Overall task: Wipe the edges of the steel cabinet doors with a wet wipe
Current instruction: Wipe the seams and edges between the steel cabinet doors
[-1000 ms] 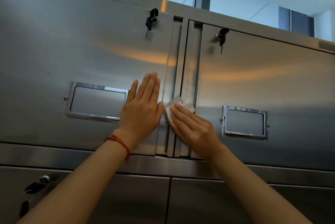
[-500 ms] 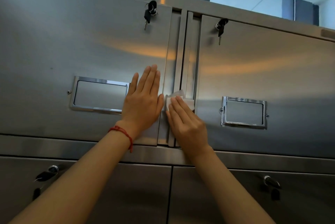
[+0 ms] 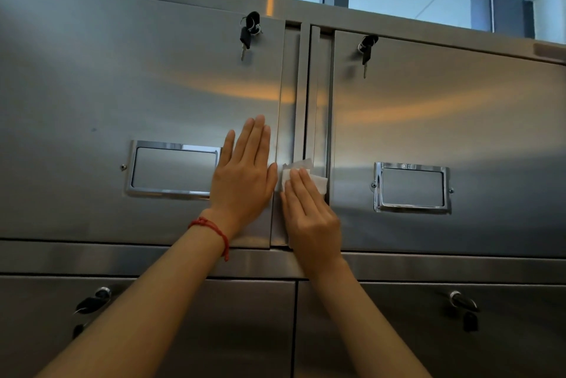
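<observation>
Wet wipe (image 3: 301, 177) under flat R hand (image 3: 312, 218) slid lower on door edge (image 3: 289, 120); L hand (image 3: 245, 175) stays flat.

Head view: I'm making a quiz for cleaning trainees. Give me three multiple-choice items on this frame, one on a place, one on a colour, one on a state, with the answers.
1. Where is the wipe?
A. on the left door's label frame
B. on the edge strips between the two upper doors
C. on a lower door

2. What colour is the wrist cord?
A. red
B. blue
C. green

3. How does the left hand lie?
A. gripping a key
B. curled in a fist
C. flat on the left door

Answers:
1 B: the wipe lies under the right hand on the strips between the doors.
2 A: the cord on the left wrist is red.
3 C: the left hand has straight fingers pressed on the left door, below the keys.
</observation>
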The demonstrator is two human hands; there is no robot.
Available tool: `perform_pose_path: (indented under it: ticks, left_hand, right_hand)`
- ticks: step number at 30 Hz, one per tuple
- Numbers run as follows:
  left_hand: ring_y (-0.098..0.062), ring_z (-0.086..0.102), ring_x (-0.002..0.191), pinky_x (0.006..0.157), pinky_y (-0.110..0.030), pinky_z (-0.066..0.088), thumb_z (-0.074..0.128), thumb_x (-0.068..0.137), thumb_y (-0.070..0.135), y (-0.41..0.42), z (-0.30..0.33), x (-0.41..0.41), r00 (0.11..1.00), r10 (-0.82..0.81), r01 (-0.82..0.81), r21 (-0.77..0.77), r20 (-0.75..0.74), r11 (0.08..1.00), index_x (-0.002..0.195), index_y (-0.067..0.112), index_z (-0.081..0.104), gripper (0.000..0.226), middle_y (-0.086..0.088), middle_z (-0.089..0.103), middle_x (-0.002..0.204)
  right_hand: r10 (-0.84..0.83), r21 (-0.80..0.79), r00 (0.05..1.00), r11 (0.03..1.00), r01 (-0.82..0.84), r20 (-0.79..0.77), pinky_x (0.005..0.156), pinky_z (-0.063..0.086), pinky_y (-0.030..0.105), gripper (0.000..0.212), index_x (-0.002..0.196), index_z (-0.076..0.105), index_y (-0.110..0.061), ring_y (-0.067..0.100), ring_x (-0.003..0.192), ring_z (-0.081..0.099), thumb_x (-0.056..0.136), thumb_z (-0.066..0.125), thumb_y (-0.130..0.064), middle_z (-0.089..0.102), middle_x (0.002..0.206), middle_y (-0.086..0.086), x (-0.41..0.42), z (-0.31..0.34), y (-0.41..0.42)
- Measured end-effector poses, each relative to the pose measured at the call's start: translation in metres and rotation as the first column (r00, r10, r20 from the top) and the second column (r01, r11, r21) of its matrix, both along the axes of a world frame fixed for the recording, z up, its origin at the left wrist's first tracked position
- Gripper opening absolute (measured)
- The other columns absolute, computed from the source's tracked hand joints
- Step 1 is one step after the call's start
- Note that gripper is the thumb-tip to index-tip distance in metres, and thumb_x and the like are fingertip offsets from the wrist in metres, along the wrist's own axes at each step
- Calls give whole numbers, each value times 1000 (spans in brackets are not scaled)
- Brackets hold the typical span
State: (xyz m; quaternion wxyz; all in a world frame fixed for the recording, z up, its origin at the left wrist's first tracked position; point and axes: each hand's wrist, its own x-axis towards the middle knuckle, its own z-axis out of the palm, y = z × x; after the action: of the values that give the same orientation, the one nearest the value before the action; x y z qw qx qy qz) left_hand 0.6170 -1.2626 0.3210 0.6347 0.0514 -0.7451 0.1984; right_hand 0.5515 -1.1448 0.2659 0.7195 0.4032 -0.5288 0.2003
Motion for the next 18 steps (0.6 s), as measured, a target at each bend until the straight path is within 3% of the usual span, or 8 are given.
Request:
perform_pose_path:
  ticks: [10,18]
  left_hand:
    - [-29,8,143,117,-45,9,16,97,36,0,0,1,1000,-1,1,9,11,1000,145,1,14,60,-16,10,154]
    - [-29,9,143,116,-46,10,22,99,33,0,0,0,1000,-1,1,3,2,1000,145,1,15,58,-17,11,154]
  right_hand:
    - [49,-50,997,998,-46,67,88,51,41,34,104,67,6,32,107,60,75,75,-9,64,111,24,6,-7,-2]
    - [60,-62,997,996,-56,49,83,55,41,29,103,67,8,33,105,62,79,69,-8,64,109,25,7,2,-1]
